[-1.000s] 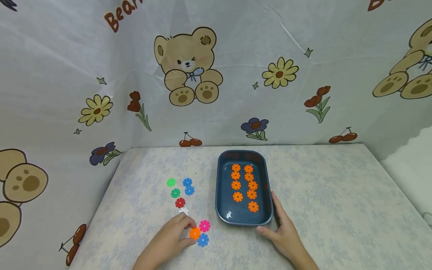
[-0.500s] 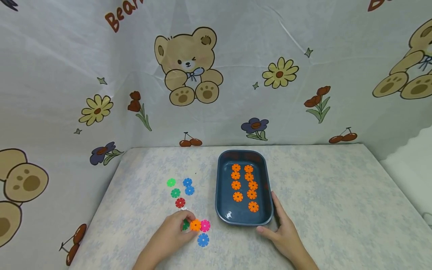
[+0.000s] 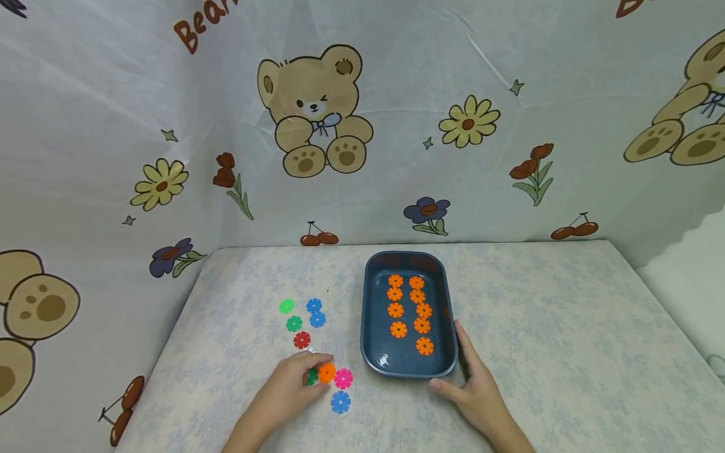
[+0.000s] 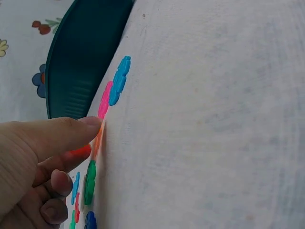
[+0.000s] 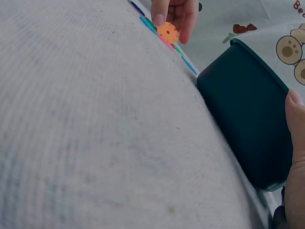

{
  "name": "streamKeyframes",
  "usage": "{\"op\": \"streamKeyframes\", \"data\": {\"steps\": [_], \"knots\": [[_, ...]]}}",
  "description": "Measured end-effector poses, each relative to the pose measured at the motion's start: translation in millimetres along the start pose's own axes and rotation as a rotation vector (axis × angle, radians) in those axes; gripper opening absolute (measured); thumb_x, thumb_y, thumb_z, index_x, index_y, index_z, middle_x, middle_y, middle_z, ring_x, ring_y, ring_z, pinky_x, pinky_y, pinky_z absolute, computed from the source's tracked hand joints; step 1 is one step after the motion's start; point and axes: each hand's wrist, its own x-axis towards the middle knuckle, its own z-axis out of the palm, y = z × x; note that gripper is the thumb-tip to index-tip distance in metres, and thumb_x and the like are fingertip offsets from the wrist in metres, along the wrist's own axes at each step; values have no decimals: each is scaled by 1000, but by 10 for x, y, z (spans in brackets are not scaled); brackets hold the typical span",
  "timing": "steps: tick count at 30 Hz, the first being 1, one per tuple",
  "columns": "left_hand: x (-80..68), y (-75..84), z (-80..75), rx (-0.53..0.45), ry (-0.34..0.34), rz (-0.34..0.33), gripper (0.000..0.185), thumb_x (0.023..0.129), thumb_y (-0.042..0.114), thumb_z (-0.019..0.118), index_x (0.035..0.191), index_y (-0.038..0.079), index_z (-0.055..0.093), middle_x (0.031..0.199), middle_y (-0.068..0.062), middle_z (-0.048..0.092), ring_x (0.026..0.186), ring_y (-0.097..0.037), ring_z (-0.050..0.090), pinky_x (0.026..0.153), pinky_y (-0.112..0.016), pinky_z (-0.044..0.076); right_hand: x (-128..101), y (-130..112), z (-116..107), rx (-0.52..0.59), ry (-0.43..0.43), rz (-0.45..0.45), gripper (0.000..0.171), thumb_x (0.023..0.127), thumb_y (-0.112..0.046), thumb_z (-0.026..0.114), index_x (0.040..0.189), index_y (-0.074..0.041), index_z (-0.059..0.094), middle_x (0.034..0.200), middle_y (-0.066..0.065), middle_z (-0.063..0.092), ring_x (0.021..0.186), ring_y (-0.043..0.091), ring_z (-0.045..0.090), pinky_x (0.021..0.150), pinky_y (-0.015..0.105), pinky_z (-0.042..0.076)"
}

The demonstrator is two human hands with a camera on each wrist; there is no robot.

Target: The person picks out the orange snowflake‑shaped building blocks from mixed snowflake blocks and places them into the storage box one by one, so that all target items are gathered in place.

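Note:
My left hand (image 3: 293, 382) pinches an orange snowflake disc (image 3: 326, 372) between thumb and fingers. In the right wrist view this disc stands upright on edge. Right beside it lie a pink disc (image 3: 343, 379) and a blue disc (image 3: 340, 402). A green disc (image 3: 311, 377) shows partly behind the hand, and a white disc (image 3: 309, 350) is mostly hidden by it. My right hand (image 3: 478, 393) rests at the near right corner of a dark blue tray (image 3: 365, 314), thumb along the front edge, straight fingers along the side. Two columns of orange discs (image 3: 399, 329) lie in the tray.
Farther back on the left lie a red disc (image 3: 302, 340), two green discs (image 3: 294, 323) and two blue discs (image 3: 318, 319). The pale mottled table (image 3: 555, 327) meets a bear-printed cloth backdrop (image 3: 391, 201) behind the tray.
My left hand has brought the orange disc away from the blue one, slightly farther from me, and a green disc has come into view behind it. The right hand and the tray have stayed put.

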Motion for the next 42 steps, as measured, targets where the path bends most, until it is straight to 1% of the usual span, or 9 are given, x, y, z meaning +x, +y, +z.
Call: {"op": "streamKeyframes", "data": {"steps": [10,13,17,20,23,27,30,34,42], "knots": [[-16,4,-6,22,1,11,42,80,26,83,119,18,71,113,1,68,105,-20,62,87,-39,58,-10,0,4,5,0,-11,113,77,-20,86,160,-29,10,165,12,19,140,-19,12,104,-3,15],[-4,10,-28,23,40,15,39,80,27,83,116,18,71,112,3,67,103,-18,61,86,-35,58,-9,-2,6,4,0,-11,113,77,-20,86,161,-27,11,165,12,19,140,-19,12,104,-3,15],[49,65,-70,-16,120,85,36,80,27,83,113,18,71,96,7,62,84,-13,56,71,-22,53,-8,-7,8,6,0,-9,113,77,-21,86,161,-26,11,165,13,19,140,-19,11,104,-3,15],[105,184,-97,-62,149,153,33,81,30,83,110,20,71,88,8,58,74,-14,51,60,-20,44,-7,-8,8,6,1,-9,113,77,-21,86,161,-24,11,165,13,19,140,-19,11,104,-3,15],[172,348,-109,-120,145,204,33,81,34,83,110,23,71,87,5,59,74,-18,52,59,-20,43,-7,-5,9,8,0,-8,113,77,-21,86,161,-24,10,166,12,18,141,-19,11,105,-3,15],[290,553,-82,-174,111,256,36,82,39,81,112,24,72,86,-1,58,76,-20,54,59,-20,43,-5,-8,10,6,2,2,113,77,-21,86,161,-23,11,166,11,18,141,-18,11,104,-4,15],[400,671,-32,-157,80,286,39,82,41,80,115,21,72,84,-4,55,77,-20,52,57,-21,40,-4,-10,12,3,2,8,113,77,-22,86,161,-22,11,166,11,18,140,-19,11,104,-4,15],[551,779,72,-40,56,307,40,81,41,81,114,20,74,78,-1,48,73,-14,46,56,-22,33,-7,-2,14,9,2,0,112,77,-21,86,161,-21,11,165,12,18,140,-20,11,104,-4,15],[734,922,237,399,105,445,37,78,49,81,107,25,77,75,12,52,73,-6,41,74,-25,37,1,0,13,-5,3,3,112,77,-22,86,161,-22,11,165,11,20,139,-20,12,104,-4,16]]}}
